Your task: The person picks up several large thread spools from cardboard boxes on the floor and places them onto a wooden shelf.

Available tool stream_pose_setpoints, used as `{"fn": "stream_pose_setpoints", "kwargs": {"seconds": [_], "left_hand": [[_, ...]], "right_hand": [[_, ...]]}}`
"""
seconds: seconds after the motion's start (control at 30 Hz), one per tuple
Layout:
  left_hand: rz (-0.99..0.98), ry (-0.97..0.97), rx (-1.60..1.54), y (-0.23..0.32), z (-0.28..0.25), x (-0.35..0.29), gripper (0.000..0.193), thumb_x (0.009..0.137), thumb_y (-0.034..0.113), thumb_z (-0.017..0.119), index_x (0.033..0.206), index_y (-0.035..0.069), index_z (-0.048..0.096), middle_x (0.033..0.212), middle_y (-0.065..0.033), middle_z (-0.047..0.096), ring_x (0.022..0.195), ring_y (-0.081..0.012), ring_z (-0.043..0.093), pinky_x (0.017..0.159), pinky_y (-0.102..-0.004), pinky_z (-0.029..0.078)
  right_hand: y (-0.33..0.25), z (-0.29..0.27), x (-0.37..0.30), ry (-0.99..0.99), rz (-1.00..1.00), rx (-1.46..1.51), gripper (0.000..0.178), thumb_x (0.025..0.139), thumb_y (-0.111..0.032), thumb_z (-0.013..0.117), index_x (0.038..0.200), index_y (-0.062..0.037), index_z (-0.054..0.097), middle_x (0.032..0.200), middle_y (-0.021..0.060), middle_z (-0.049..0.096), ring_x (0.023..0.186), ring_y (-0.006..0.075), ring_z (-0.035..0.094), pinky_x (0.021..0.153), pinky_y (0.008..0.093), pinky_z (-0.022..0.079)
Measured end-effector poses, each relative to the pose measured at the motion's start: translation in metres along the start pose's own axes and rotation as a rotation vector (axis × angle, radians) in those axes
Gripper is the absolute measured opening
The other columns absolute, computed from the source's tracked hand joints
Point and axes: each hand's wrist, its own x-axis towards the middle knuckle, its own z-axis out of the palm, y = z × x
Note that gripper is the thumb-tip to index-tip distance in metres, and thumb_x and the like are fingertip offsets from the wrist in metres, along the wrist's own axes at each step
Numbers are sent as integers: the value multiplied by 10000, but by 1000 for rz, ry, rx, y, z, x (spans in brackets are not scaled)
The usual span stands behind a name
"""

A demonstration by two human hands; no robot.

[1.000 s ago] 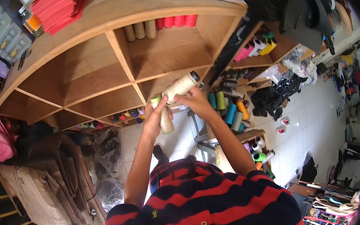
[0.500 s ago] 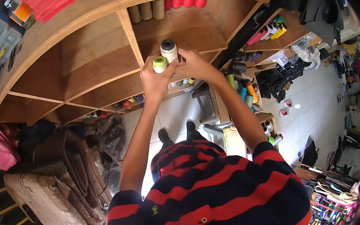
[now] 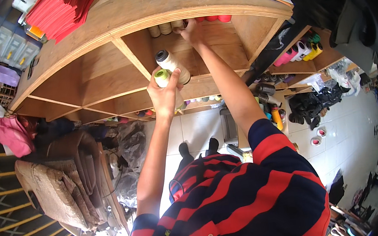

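Note:
Two spools of thread are held together in my left hand [image 3: 162,98], its fingers closed around them at the front edge of the shelf compartment. One is a cream thread spool [image 3: 175,65] with a dark top, tilted; the other is a pale thread spool [image 3: 162,78] with a lime-green top. My right hand [image 3: 193,33] reaches to the back of the same compartment, fingers curled at a brown thread spool [image 3: 177,25]. Other brown spools [image 3: 160,30] stand to its left, and red thread spools [image 3: 218,18] stand to its right, partly hidden by the hand.
The wooden shelf unit [image 3: 127,25] curves across the front, with red sheets [image 3: 63,13] stacked on top. Folded brown material [image 3: 57,189] lies at left. More colored spools [image 3: 300,51] sit in a shelf at right. A grey stool [image 3: 229,125] stands on the tiled floor below.
My right hand has left the spools at the shelf front and moved deeper into the compartment, to the brown spools. The left hand keeps both spools, the cream one now tilted.

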Motion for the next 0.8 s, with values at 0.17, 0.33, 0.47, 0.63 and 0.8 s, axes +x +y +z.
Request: {"fn": "stream_pose_setpoints", "kwargs": {"seconds": [0.17, 0.33, 0.47, 0.63, 0.8], "left_hand": [[-2, -6, 10, -2, 11, 6, 305, 825, 146, 726, 1045, -24, 599, 733, -47, 623, 556, -95, 567, 511, -243, 472], [47, -22, 58, -5, 25, 22, 313, 812, 142, 732, 1046, -23, 603, 733, -50, 626, 564, -100, 572, 517, -250, 471], [85, -28, 70, -13, 47, 53, 330, 792, 145, 747, 1045, -16, 607, 751, -46, 629, 585, -112, 576, 547, -264, 462], [68, 64, 136, -29, 81, 109, 437, 749, 186, 808, 1065, -27, 596, 771, -55, 641, 571, -101, 548, 528, -265, 469], [154, 107, 138, -52, 100, 157, 409, 725, 140, 816, 1040, 24, 584, 763, -31, 637, 580, -133, 554, 546, -275, 467]], "right_hand": [[-6, -17, -5, -50, 13, 81, 499, 646, -205, 807, 1054, -9, 599, 959, 178, 642, 885, 333, 609, 758, 414, 481], [-6, -50, -29, -93, 193, 177, 473, 668, -180, 778, 1046, 7, 565, 957, 183, 650, 893, 333, 632, 790, 409, 495], [16, -87, -47, -140, 232, 361, 441, 678, -174, 773, 991, 18, 529, 848, 176, 659, 793, 283, 659, 712, 373, 507], [20, -124, -66, -68, 175, 317, 407, 693, -151, 769, 967, 11, 515, 867, 171, 664, 797, 275, 672, 687, 360, 517], [17, -137, -68, -45, 178, 279, 391, 727, -120, 764, 992, 15, 509, 962, 168, 668, 911, 222, 671, 798, 327, 520]]}}
